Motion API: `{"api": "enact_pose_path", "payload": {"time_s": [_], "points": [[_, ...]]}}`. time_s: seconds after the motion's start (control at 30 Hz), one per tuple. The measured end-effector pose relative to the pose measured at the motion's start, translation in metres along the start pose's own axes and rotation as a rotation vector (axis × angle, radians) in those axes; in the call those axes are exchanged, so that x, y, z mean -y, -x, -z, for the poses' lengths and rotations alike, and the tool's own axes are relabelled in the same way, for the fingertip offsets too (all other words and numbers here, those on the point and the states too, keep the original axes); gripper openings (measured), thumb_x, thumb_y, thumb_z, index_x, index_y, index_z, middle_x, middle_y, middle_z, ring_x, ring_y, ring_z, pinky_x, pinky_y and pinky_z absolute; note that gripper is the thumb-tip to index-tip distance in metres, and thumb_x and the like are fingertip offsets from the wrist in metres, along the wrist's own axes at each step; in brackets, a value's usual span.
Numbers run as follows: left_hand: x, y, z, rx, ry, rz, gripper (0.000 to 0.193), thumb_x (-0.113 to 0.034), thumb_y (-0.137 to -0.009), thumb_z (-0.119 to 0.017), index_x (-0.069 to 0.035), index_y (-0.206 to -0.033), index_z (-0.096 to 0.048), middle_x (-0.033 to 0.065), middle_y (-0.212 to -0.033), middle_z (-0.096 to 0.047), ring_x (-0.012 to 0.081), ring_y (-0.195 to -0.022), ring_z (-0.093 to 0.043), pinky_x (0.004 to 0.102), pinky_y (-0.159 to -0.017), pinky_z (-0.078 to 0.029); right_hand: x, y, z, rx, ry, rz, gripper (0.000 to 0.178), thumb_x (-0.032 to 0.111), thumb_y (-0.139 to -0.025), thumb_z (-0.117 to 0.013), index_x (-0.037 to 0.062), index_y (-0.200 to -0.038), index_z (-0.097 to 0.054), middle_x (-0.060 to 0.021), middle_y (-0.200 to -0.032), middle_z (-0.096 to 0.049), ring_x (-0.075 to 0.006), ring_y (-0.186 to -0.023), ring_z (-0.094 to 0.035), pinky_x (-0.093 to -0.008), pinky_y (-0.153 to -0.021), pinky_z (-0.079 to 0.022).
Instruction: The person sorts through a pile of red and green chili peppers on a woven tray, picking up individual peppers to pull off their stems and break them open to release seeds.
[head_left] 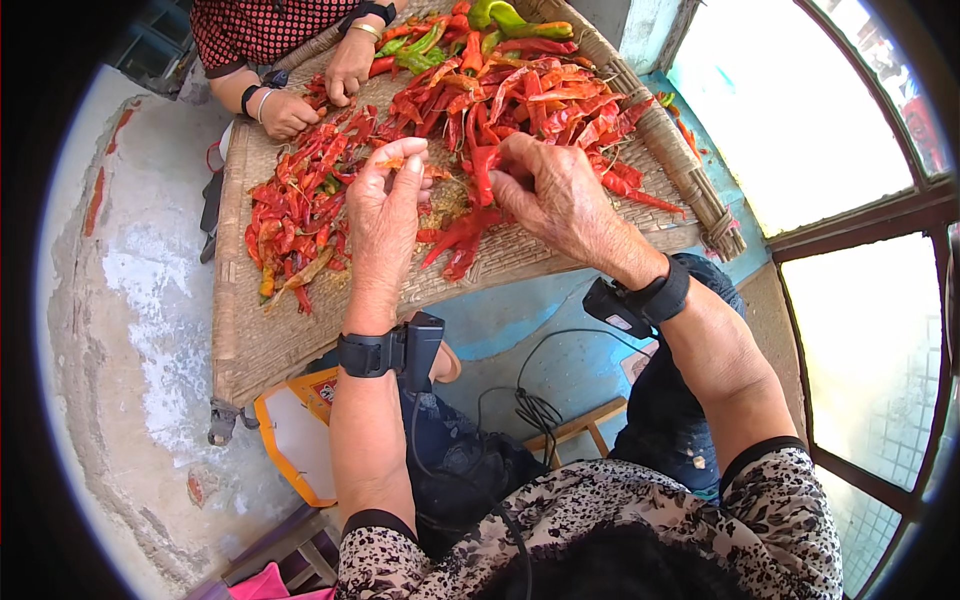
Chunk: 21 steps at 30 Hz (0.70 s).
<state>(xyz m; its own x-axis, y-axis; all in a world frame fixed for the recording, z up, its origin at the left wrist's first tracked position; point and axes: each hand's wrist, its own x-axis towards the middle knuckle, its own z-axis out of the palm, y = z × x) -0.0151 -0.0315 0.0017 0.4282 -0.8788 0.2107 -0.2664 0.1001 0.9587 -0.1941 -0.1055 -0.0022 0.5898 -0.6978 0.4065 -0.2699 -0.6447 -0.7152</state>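
My left hand (pixel 384 222) is raised over a woven tray (pixel 275 340), its thumb and fingers pinched on a small orange-red piece of chili pepper (pixel 390 163). To its right, my right hand (pixel 560 195) grips a bright red dried chili pepper (pixel 484 172) between thumb and fingers. Below that pepper, more red chilies (pixel 462 238) lie on the tray among scattered yellow seeds. A big heap of red chilies (pixel 560 95) fills the tray's far right. Shorter, broken-looking chilies (pixel 290 210) are spread to the left of my left hand.
Across the tray, a co-worker's hands (pixel 318 90) are among the chilies. Green peppers (pixel 510 20) lie at the far edge. A rolled rim (pixel 690 170) bounds the tray's right side, beside a window (pixel 850 330). A black cable (pixel 535 405) hangs below, near an orange-edged box (pixel 300 440).
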Motion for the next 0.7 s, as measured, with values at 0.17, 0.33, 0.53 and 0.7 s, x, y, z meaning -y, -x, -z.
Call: {"api": "enact_pose_path", "payload": {"time_s": [0.17, 0.33, 0.53, 0.7], "points": [[-0.004, -0.001, -0.005, 0.011, 0.037, 0.015, 0.020, -0.011, -0.094, -0.057, -0.003, -0.112, -0.062, 0.0028, -0.098, -0.064, 0.0084, -0.077, -0.061, 0.0230, -0.071, -0.053, -0.020, -0.003, 0.037, -0.247, 0.283, 0.020, 0.019, 0.021, -0.087, -0.063, 0.0041, -0.095, -0.058, -0.0172, -0.064, -0.062, -0.0351, -0.062, -0.065, -0.0431, -0.054, -0.052], [-0.008, 0.000, -0.014, 0.025, 0.079, 0.005, 0.024, -0.006, -0.092, -0.059, -0.003, -0.116, -0.059, 0.0033, -0.094, -0.063, 0.0078, -0.077, -0.061, 0.0218, -0.070, -0.053, -0.033, 0.001, 0.054, -0.350, 0.484, 0.039, 0.035, 0.002, -0.084, -0.057, 0.0069, -0.118, -0.056, -0.0157, -0.088, -0.063, -0.0301, -0.076, -0.065, -0.0392, -0.060, -0.052], [-0.005, 0.000, -0.027, 0.114, 0.134, 0.005, 0.022, -0.004, -0.091, -0.060, -0.003, -0.113, -0.058, 0.0028, -0.089, -0.062, 0.0079, -0.075, -0.061, 0.0225, -0.069, -0.054, -0.011, 0.008, 0.033, -0.260, 0.294, 0.196, 0.044, -0.005, -0.083, -0.054, 0.0097, -0.125, -0.055, -0.0138, -0.099, -0.055, -0.0307, -0.083, -0.062, -0.0370, -0.065, -0.054], [-0.007, 0.004, -0.032, 0.189, 0.182, 0.021, 0.022, -0.004, -0.092, -0.059, -0.004, -0.113, -0.057, 0.0030, -0.089, -0.062, 0.0078, -0.079, -0.060, 0.0224, -0.072, -0.054, -0.007, 0.011, 0.005, -0.121, 0.316, 0.274, 0.027, 0.021, -0.082, -0.067, 0.0037, -0.102, -0.060, -0.0110, -0.088, -0.054, -0.0297, -0.083, -0.062, -0.0374, -0.062, -0.053]]}}
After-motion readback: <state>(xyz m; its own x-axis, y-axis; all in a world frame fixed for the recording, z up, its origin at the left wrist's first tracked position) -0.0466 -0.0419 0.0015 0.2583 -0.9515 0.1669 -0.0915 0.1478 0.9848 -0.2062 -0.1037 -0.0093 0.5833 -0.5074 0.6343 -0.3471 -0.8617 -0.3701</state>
